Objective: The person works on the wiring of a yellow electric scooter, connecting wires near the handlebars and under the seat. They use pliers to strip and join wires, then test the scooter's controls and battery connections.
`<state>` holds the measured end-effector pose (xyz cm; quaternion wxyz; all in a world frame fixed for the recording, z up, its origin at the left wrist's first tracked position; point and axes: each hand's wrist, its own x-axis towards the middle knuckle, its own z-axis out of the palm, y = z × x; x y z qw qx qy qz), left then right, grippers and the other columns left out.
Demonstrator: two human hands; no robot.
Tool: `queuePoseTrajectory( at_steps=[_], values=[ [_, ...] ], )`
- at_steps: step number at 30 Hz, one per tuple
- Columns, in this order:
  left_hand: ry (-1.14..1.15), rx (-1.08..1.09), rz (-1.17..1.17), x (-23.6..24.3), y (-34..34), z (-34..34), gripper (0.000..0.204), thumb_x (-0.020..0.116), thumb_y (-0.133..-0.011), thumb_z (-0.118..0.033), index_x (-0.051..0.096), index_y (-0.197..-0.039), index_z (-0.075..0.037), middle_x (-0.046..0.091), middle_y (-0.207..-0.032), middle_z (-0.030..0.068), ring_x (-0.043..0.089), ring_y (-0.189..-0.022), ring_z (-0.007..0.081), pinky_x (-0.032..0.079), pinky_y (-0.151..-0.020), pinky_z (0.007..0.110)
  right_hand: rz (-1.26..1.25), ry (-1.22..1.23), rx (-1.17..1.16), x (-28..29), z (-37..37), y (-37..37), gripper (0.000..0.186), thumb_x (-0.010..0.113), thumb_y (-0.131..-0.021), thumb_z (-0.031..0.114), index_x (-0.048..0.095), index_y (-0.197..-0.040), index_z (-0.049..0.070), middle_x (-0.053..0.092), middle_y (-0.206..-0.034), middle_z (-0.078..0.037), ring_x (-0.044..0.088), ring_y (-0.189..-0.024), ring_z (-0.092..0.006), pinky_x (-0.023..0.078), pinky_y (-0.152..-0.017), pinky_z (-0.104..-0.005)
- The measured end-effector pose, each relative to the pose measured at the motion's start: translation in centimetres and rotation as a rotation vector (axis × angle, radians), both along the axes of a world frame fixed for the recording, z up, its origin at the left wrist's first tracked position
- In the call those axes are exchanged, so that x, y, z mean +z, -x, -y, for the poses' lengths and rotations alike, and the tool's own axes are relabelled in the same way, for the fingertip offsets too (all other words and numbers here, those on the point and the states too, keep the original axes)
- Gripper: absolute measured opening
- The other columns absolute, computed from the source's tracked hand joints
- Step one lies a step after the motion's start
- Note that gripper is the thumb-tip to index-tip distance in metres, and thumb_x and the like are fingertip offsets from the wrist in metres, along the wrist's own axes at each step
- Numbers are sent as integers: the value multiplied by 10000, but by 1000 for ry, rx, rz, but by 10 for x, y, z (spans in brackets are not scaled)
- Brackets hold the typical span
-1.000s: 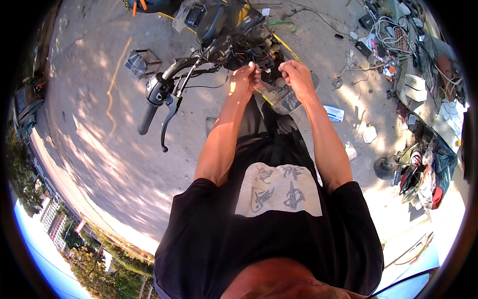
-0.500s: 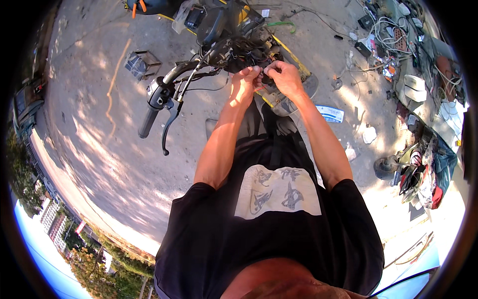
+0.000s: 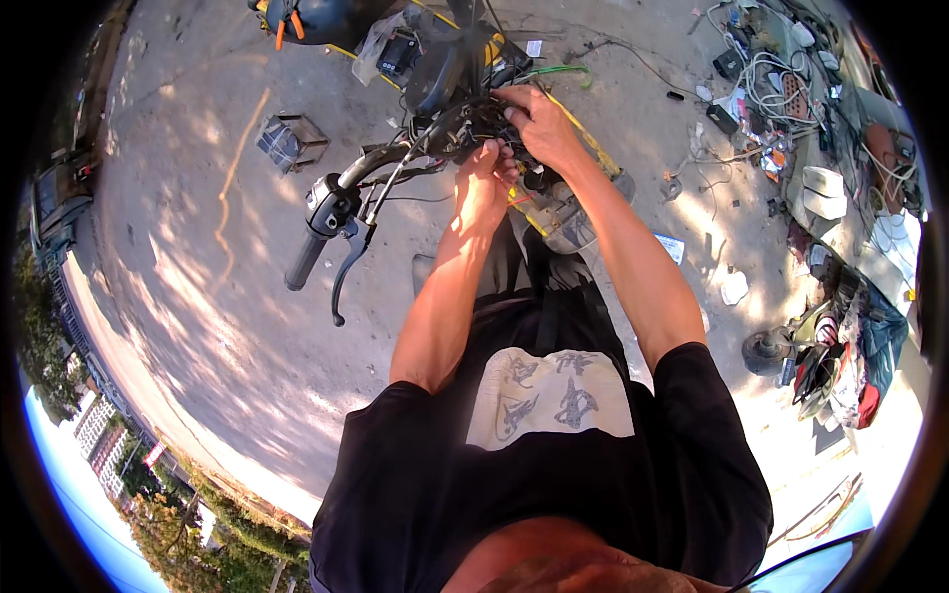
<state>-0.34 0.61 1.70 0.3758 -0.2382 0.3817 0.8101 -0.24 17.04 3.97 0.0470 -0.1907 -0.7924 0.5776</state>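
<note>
While looking down along two bare forearms (image 3: 440, 306), can see the left hand (image 3: 484, 183) just right of the inner end of the handlebar (image 3: 358, 170), up against a dark cluster of wiring (image 3: 476, 121). Can place that wiring right at the handlebar's inner end, crowded together and partly covered by both hands. Can make out the left thumb and fingertips drawn close together, the other fingers curled; cannot tell of any wire pinched between them. Can see the right hand (image 3: 542, 127) farther right of the handlebar and a little beyond its inner end, back of the hand upward, fingers stretched to the far side of the wiring. Cannot tell the right grip as loose or clenched, with fingertips half lost among dark parts.

On the handlebar, can see a black rubber grip (image 3: 304, 261) and a black brake lever (image 3: 351, 277), both well apart from the hands. Left of the handlebar, can see a small stool (image 3: 294, 141) with a patterned top; beyond it, a black box (image 3: 398, 54) beside clear plastic. Right of the handlebar, can see a yellow bar (image 3: 588, 138) and, well apart, tangled white cables (image 3: 776, 84).
</note>
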Motion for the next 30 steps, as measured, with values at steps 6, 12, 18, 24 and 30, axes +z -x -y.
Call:
queuePoseTrajectory(
  at_steps=[6,12,18,24,30],
  values=[
    [-176,107,137,-20,-6,-4,223,705,-1031,-193,657,-1170,-27,653,-989,48,615,-849,164,551,-762,315,132,109,158,-4,-23,12,321,535,-965,18,732,-1218,16,767,-1204,-129,695,-1190,-263,513,-1045,-394],
    [-138,203,144,-25,-2,-17,191,691,-1032,-144,664,-1181,-27,668,-985,49,634,-846,158,552,-754,300,166,299,46,-6,-22,7,248,572,-988,37,686,-1199,-25,771,-1100,-157,728,-1047,-207,565,-920,-347],
    [-105,176,174,-20,0,-16,117,686,-1025,-120,695,-1125,-61,674,-937,40,633,-819,153,550,-737,291,217,341,-224,-15,-13,36,432,676,-979,127,592,-1378,-15,779,-909,-147,752,-810,-192,588,-701,-326],
    [-103,159,183,-21,-3,-12,126,694,-1021,-123,689,-1133,-65,673,-947,35,624,-812,149,548,-737,286,263,109,-45,-24,-24,45,335,735,-954,281,784,-1104,-14,774,-900,-86,714,-818,-215,553,-781,-383],
    [-118,142,150,-18,-8,-5,186,742,-985,-120,691,-1158,-74,673,-976,42,635,-831,156,566,-749,297,154,417,62,-25,-27,40,317,718,-953,231,763,-1137,-24,763,-947,-92,692,-883,-185,545,-821,-350]
  ],
)
